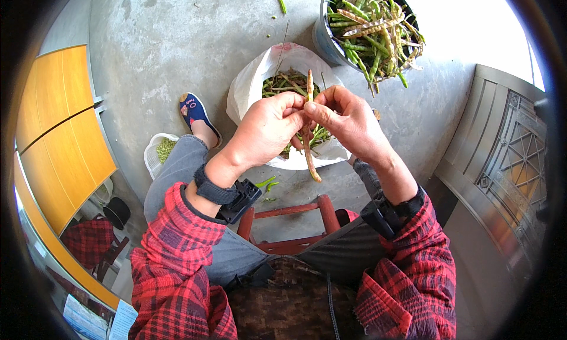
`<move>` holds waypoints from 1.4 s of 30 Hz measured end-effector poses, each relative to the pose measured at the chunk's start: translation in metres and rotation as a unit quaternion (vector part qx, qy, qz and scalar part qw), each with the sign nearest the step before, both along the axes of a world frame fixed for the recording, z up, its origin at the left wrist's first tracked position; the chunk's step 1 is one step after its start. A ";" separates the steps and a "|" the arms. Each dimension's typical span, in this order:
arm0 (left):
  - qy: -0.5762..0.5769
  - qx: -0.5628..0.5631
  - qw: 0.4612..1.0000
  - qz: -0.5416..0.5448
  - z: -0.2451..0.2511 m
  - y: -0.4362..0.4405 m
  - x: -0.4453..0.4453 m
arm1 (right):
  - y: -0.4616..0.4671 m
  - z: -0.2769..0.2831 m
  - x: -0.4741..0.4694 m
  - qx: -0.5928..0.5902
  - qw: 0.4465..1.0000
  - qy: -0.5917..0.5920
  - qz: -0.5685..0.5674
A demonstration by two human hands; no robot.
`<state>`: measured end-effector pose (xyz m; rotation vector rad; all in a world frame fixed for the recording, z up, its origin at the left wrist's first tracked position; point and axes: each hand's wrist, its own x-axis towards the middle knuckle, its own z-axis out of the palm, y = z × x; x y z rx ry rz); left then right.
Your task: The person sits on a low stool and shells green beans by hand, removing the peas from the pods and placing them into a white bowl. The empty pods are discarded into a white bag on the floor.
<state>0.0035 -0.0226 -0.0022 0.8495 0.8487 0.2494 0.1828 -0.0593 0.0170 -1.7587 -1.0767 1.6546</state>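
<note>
Between my two hands is a long, brownish bean pod (312, 160), pinched near its middle. My left hand (268, 127) grips it from the left, its fingertips partly hidden behind the pod. Thumb and fingers of my right hand (347, 118) press on it from the other side. The pod's upper end points away from me and its lower end hangs towards me. Directly beneath is a white plastic bag (245, 89), its mouth spread wide. Green and brown pods (283, 85) lie inside it, partly covered by my hands.
A bucket (325, 41) heaped with green and dry pods stands at the upper right. Shelled green beans (165, 149) fill a white basket (151, 156) by my left knee. A red wooden stool (288, 211) is between my legs. A metal door (505, 149) stands to the right.
</note>
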 end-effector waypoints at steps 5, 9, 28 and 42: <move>-0.007 -0.003 1.000 -0.014 -0.003 -0.004 0.000 | -0.003 -0.003 0.000 0.008 1.000 0.006 -0.004; -0.032 -0.037 0.999 -0.017 -0.003 -0.003 -0.002 | -0.004 -0.001 0.004 -0.022 0.999 0.042 -0.016; -0.015 0.007 0.999 -0.031 0.004 -0.007 0.000 | -0.010 0.007 0.008 -0.005 0.996 -0.010 0.091; -0.090 -0.012 0.996 -0.015 0.005 0.001 0.002 | -0.001 0.020 0.016 -0.093 0.985 0.136 0.053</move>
